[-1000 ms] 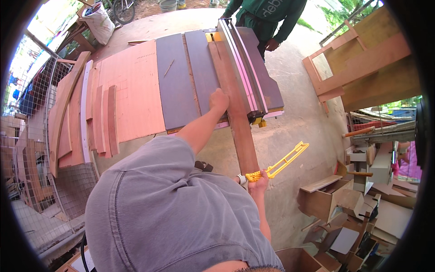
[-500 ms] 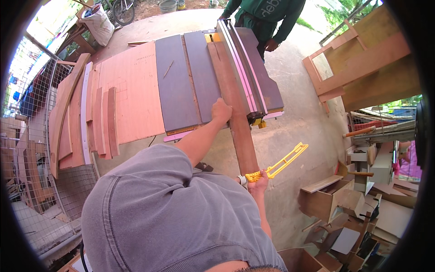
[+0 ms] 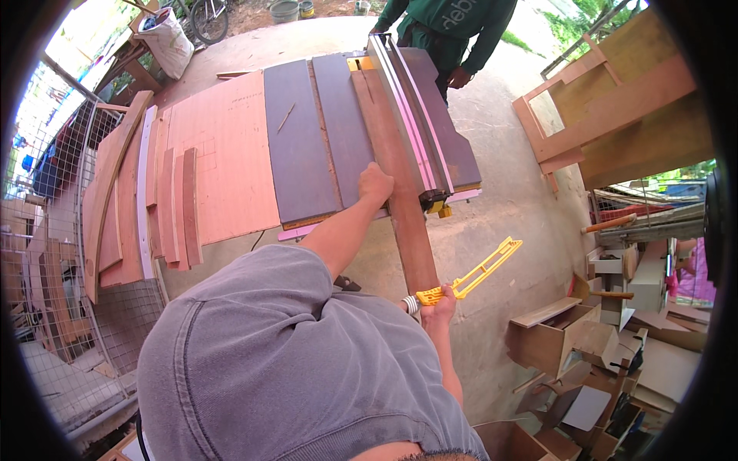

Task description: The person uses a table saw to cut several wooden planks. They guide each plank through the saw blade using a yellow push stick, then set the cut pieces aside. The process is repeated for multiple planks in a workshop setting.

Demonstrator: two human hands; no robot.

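A long reddish-brown board (image 3: 410, 238) lies lengthwise on the dark table-saw top (image 3: 295, 138), beside the rail fence (image 3: 411, 115), its near end projecting past the front edge. My left hand (image 3: 376, 184) is closed on the board's left edge, near the front of the top. My right hand (image 3: 438, 308) is at the board's near end, closed on a yellow plastic push stick (image 3: 486, 269) that sticks out up and to the right. Whether its fingers also grip the board is hidden. A thin offcut (image 3: 286, 116) rests on the top.
A co-worker (image 3: 450, 34) in green stands beyond the saw. Plywood (image 3: 221, 169) with loose strips extends left, by a mesh fence (image 3: 46, 230). A panel frame (image 3: 600, 115) and heaped wooden boxes (image 3: 553, 342) stand right. A white sack (image 3: 161, 42) sits back left.
My left hand has moved slightly toward me along the board since a second ago. In the last half second it has edged slightly forward. My right hand is about where it was.
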